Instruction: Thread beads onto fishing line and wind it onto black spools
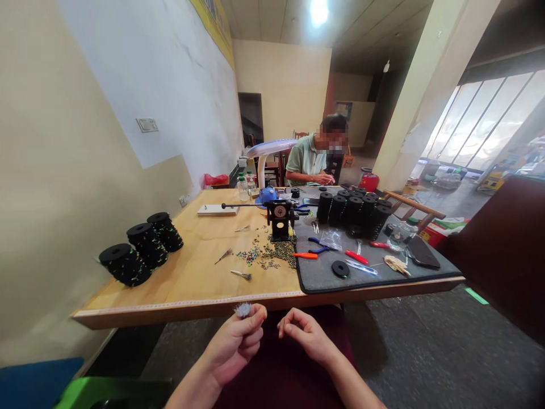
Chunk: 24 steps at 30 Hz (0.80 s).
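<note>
My left hand (236, 342) is held below the table's front edge, fingers curled, pinching a small grey fluffy tuft (243, 309) between thumb and forefinger. My right hand (304, 334) hovers just to the right of it, fingers curled in a loose pinch; what it holds, if anything, is too small to make out. Both hands are over my dark red lap, a short gap apart.
A wooden table (187, 295) carries three black spools (142, 247) at left, a small black winding machine (280, 218), scattered beads (268, 254), and a grey mat (323, 275) with pliers, red tools and several black spools (353, 210). Another person (315, 159) sits at the far end.
</note>
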{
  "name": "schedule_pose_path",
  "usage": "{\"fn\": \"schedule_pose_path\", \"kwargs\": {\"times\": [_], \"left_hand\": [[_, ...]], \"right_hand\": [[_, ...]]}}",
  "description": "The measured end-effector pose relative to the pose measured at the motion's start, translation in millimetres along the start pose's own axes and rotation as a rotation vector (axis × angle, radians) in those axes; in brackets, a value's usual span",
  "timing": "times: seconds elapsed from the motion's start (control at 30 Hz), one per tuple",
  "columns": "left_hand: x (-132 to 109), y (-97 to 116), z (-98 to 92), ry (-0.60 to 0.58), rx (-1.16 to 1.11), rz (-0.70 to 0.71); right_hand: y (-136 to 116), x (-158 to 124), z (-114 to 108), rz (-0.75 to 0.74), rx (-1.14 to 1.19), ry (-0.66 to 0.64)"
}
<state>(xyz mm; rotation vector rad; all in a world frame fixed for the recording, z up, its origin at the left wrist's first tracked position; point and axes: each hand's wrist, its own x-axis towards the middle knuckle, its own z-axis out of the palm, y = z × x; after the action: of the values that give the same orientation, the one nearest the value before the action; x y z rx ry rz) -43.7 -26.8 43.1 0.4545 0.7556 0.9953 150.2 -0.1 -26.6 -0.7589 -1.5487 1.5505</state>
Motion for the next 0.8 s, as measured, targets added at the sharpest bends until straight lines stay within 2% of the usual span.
{"fn": "schedule_pose_path", "kwargs": {"times": [0.17,0.3,0.43,0.57,0.63,0.7,0.8], "left_hand": [[0,6,6.8,-0.004,-0.004,0.023],[4,8,11.9,-0.001,0.094,0.036],[10,10,14.8,0.018,0.23,0.069],[19,10,12.8,0.09,0.346,0.12],[23,10,8.5,0.131,0.408,0.163],[26,11,0.7,0.179,0.482,0.226],[31,18,-19.0,0.253,0.65,0.341]], "right_hand": [[10,-1,-5,0.026,0.031,0.017],[12,-2,-4,0.064,0.118,0.025],[-1,0,3,0.063,0.243,-0.029],[-18,5,15,0.063,0.25,-0.088],[-22,8,20,0.067,0.247,-0.037],[-22,11,23,0.096,0.239,0.068],[-20,13,25,0.15,0.202,0.22]]}}
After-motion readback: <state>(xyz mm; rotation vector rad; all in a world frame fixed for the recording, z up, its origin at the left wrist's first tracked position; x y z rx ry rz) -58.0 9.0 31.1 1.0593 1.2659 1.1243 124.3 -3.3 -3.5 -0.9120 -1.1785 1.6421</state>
